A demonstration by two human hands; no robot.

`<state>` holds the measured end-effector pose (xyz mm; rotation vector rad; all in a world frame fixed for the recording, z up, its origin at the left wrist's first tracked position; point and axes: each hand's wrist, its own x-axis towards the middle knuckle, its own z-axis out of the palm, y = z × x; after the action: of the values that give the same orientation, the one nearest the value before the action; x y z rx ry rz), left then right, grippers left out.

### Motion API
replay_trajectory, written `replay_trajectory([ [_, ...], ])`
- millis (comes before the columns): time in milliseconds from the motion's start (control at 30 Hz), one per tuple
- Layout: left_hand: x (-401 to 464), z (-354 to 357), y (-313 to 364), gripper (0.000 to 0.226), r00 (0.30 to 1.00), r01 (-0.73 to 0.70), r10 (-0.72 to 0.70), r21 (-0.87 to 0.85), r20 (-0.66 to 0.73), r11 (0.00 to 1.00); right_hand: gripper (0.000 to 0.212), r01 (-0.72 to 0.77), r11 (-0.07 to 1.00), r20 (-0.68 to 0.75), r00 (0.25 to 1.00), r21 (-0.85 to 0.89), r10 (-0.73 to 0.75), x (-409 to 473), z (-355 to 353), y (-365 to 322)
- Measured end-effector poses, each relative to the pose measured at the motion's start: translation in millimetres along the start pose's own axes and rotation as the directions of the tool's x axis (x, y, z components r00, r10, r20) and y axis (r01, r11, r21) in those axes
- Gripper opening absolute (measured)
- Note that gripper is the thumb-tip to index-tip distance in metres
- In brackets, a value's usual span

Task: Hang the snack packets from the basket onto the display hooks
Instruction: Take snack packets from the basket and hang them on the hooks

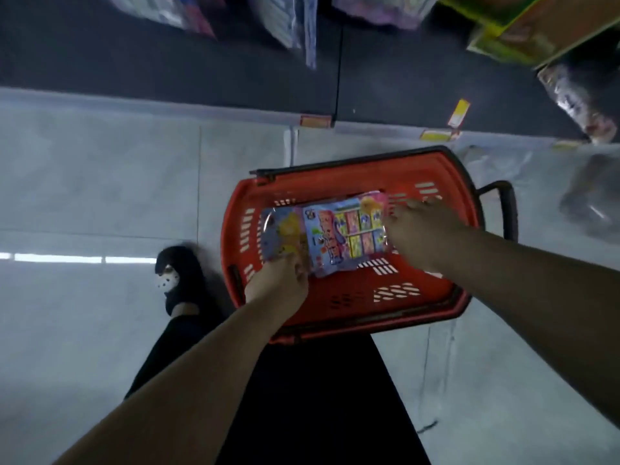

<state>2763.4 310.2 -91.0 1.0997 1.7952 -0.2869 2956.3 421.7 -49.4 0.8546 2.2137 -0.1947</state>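
Observation:
A red plastic basket point(352, 307) stands on the floor in front of me. Inside it lie colourful snack packets point(342, 234), with cartoon figures on them. My left hand point(278, 283) reaches over the basket's near left rim and pinches the near edge of the packets. My right hand point(422, 226) comes in from the right and grips the packets' right end, fingers curled over it. The view is blurred, so I cannot tell how many packets lie there.
A dark shelf base point(167, 62) runs across the top, with hanging packets point(288, 21) above and yellow price tags point(458, 112) on its edge. Boxes point(523, 31) sit at top right. A sandalled foot point(177, 280) stands left of the basket on the grey tiled floor.

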Motion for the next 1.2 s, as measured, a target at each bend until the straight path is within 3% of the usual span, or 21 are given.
replay_trajectory([
  [100, 48.0, 62.7, -6.5, 0.02, 0.986, 0.154, -0.141, -0.174, 0.084, 0.973, 0.039, 0.051, 0.998, 0.127, 0.99, 0.035, -0.055, 47.6, 57.2, -6.8],
  [200, 92.8, 121.9, -7.6, 0.02, 0.928, 0.373, -0.324, -0.426, 0.185, 0.825, 0.042, 0.028, 1.0, 0.186, 0.982, 0.01, -0.03, 97.1, 100.4, -13.1],
  [233, 105.9, 140.9, -6.2, 0.018, 0.879, 0.475, -0.399, -0.55, 0.261, 0.686, 0.042, 0.023, 1.0, 0.18, 0.983, 0.009, -0.024, 113.5, 114.3, -14.5],
  [300, 128.9, 171.9, 1.5, 0.02, 0.752, 0.62, -0.462, -0.743, 0.47, 0.253, 0.046, 0.01, 1.0, 0.192, 0.981, 0.017, -0.013, 143.8, 137.7, -17.6],
  [333, 138.5, 182.8, 5.9, 0.021, 0.712, 0.636, -0.451, -0.766, 0.538, 0.091, 0.052, -0.001, 1.0, 0.207, 0.978, 0.021, -0.003, 157.9, 147.7, -19.6],
  [433, 165.3, 203.1, 14.3, 0.019, 0.661, 0.65, -0.403, -0.751, 0.633, -0.114, 0.073, -0.017, 0.998, 0.246, 0.969, 0.065, 0.0, 190.8, 174.7, -25.6],
  [600, 192.1, 211.3, 11.9, 0.016, 0.609, 0.593, -0.337, -0.695, 0.718, -0.407, 0.069, -0.046, 0.967, 0.243, 0.97, 0.251, -0.017, 210.5, 190.6, -31.2],
  [667, 189.4, 211.9, 10.2, 0.014, 0.588, 0.585, -0.343, -0.678, 0.732, -0.444, 0.074, -0.094, 0.934, 0.255, 0.967, 0.344, 0.003, 210.2, 189.6, -30.2],
  [733, 183.6, 209.7, 8.6, 0.02, 0.596, 0.562, -0.372, -0.701, 0.712, -0.439, 0.064, -0.081, 0.922, 0.223, 0.975, 0.378, -0.006, 206.1, 185.6, -26.0],
  [867, 169.3, 192.6, -3.3, 0.016, 0.705, 0.428, -0.392, -0.795, 0.591, -0.43, 0.057, -0.064, 0.796, 0.116, 0.993, 0.602, -0.008, 180.9, 168.1, -17.6],
  [933, 160.5, 177.7, -15.4, 0.03, 0.793, 0.411, -0.32, -0.843, 0.519, -0.347, 0.045, -0.052, 0.692, 0.074, 0.997, 0.72, -0.001, 163.7, 156.4, -13.9],
  [1000, 147.1, 156.3, -23.9, 0.041, 0.828, 0.404, -0.281, -0.863, 0.486, -0.302, 0.033, -0.022, 0.62, 0.024, 1.0, 0.784, 0.006, 143.7, 139.1, -8.4],
  [1100, 114.2, 111.3, -30.7, 0.019, 0.893, 0.381, -0.162, -0.898, 0.419, -0.221, 0.033, -0.02, 0.462, -0.021, 0.996, 0.886, 0.083, 115.0, 100.9, -1.3],
  [1200, 74.2, 51.4, -33.2, 0.035, 0.983, 0.171, -0.057, -0.983, 0.175, -0.064, 0.031, -0.025, 0.235, -0.013, 0.987, 0.972, 0.159, 87.7, 48.6, 1.4],
])
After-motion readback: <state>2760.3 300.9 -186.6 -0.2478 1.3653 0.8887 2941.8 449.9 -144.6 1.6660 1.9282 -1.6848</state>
